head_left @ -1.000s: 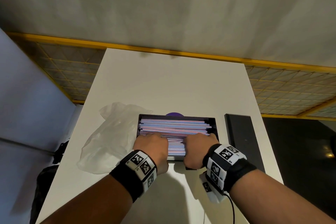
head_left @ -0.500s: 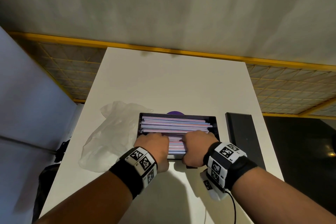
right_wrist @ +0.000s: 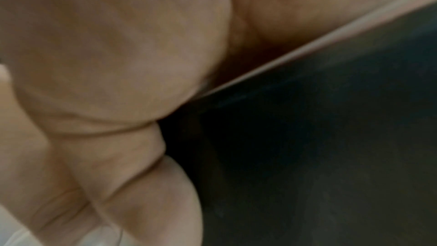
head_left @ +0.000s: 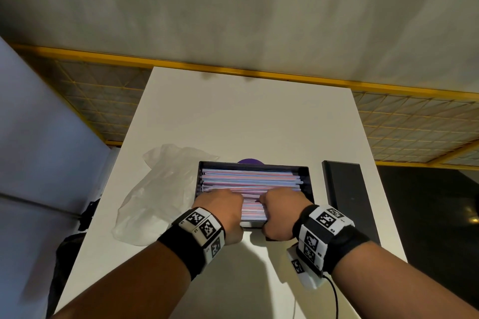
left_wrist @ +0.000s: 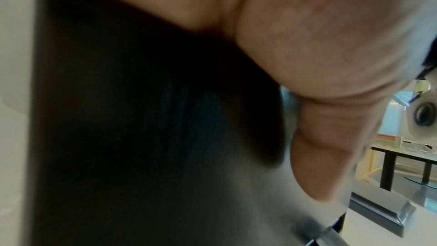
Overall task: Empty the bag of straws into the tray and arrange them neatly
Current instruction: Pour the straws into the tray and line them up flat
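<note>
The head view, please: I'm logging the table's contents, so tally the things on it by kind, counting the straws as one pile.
Black tray: 1
Pile of straws: 1
Clear plastic bag: 1
Black flat slab: 1
Purple thing behind the tray, mostly hidden: 1
Total: 5

The scene is seen by the head view from above and behind the wrists, facing forward and down over the white table (head_left: 246, 116); both forearms are taken in, and the wall beyond the fingers. The left wrist view is held close under the left hand (left_wrist: 319, 40), along the palm toward the fingers, against the dark near wall of the tray (left_wrist: 141, 119). The right wrist view is set likewise under the right hand (right_wrist: 113, 53), nearly touching it. That tray (head_left: 307, 176) wall is shared by all three views.
</note>
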The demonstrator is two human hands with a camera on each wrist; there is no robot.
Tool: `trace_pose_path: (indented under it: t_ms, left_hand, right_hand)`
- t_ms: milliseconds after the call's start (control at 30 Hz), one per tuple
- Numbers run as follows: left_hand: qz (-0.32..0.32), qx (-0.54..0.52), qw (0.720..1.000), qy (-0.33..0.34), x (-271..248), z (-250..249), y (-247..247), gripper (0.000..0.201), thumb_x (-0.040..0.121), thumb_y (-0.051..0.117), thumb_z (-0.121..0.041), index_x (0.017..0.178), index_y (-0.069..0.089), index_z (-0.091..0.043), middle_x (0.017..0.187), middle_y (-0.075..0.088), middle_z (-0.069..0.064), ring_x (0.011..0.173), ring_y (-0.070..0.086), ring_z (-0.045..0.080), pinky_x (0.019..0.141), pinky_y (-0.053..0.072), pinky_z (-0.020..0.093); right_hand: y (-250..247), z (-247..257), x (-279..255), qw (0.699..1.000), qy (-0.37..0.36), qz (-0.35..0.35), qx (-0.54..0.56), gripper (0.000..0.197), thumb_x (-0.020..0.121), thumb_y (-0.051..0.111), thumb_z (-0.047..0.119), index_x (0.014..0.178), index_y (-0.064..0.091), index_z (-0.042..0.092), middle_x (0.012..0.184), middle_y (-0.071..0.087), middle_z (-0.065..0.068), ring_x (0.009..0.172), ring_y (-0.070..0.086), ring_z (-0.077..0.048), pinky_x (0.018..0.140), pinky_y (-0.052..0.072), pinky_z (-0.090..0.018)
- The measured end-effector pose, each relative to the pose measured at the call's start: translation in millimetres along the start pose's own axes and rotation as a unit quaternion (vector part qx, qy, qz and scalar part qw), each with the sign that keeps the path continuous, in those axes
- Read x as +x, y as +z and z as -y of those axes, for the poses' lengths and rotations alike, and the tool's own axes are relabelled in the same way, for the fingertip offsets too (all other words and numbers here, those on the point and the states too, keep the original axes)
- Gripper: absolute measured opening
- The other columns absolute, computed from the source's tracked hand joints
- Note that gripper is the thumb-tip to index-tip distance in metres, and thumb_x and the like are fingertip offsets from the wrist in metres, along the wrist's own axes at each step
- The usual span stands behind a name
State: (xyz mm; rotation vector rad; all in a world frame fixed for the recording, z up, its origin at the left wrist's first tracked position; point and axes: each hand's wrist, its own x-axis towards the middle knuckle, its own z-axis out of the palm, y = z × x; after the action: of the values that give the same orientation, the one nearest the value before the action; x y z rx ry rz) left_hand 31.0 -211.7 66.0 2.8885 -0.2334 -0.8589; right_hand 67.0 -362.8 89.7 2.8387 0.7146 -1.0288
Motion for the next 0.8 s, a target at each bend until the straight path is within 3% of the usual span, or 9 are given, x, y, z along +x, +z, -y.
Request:
trace_pose_path:
  t_ms: [133,300,567,700,800]
  left_hand:
    - [-0.002,0.016,1.000,0.004,0.8,-0.8,1.2,0.036,0.080,0.064,-0.033,0.114,0.057,-0.026,0.116,0.060,-0.002,0.109,0.060,0.023,0.090,0.051,0.037]
    - [0.022,0.007,1.000,-0.009,0.1,-1.3,0.9,0.031,0.079,0.065,-0.034,0.108,0.056,-0.028,0.109,0.065,-0.004,0.102,0.064,0.022,0.087,0.052,0.033]
    - [0.004,0.006,1.000,-0.019,-0.8,-2.8,2.0,0.030,0.080,0.062,-0.032,0.109,0.059,-0.026,0.109,0.065,-0.004,0.102,0.065,0.023,0.086,0.052,0.032]
    - [0.004,0.006,1.000,-0.015,-3.4,-3.4,0.6,0.026,0.080,0.061,-0.030,0.106,0.061,-0.026,0.107,0.066,-0.004,0.100,0.065,0.023,0.083,0.052,0.032]
    - [-0.020,0.015,1.000,-0.005,-6.5,-4.0,-0.6,0.026,0.082,0.060,-0.029,0.108,0.058,-0.027,0.111,0.064,-0.003,0.102,0.064,0.023,0.084,0.052,0.034]
  right_hand:
    - [-0.4,4.0,-0.2,1.000,-0.008,0.024,-0.010,0.020,0.076,0.057,0.020,0.096,0.055,0.021,0.089,0.060,0.003,0.092,0.061,-0.024,0.092,0.045,-0.038]
    - [1.1,7.7,0.3,0.999,-0.009,0.031,-0.002,0.016,0.077,0.054,0.017,0.094,0.054,0.019,0.092,0.062,0.000,0.090,0.059,-0.025,0.092,0.044,-0.038]
    - [-0.1,4.3,-1.9,0.999,0.024,0.029,-0.009,0.016,0.074,0.057,0.026,0.089,0.053,0.022,0.105,0.059,-0.002,0.101,0.057,-0.027,0.098,0.042,-0.043]
    - [0.4,6.6,-1.0,0.999,0.020,0.028,-0.022,0.022,0.074,0.057,0.025,0.096,0.058,0.021,0.102,0.062,0.000,0.099,0.060,-0.026,0.096,0.045,-0.042]
    - [3.3,5.1,-1.1,0.999,-0.008,0.033,-0.006,0.041,0.074,0.057,0.016,0.115,0.059,0.022,0.097,0.066,0.002,0.099,0.062,-0.027,0.096,0.045,-0.042]
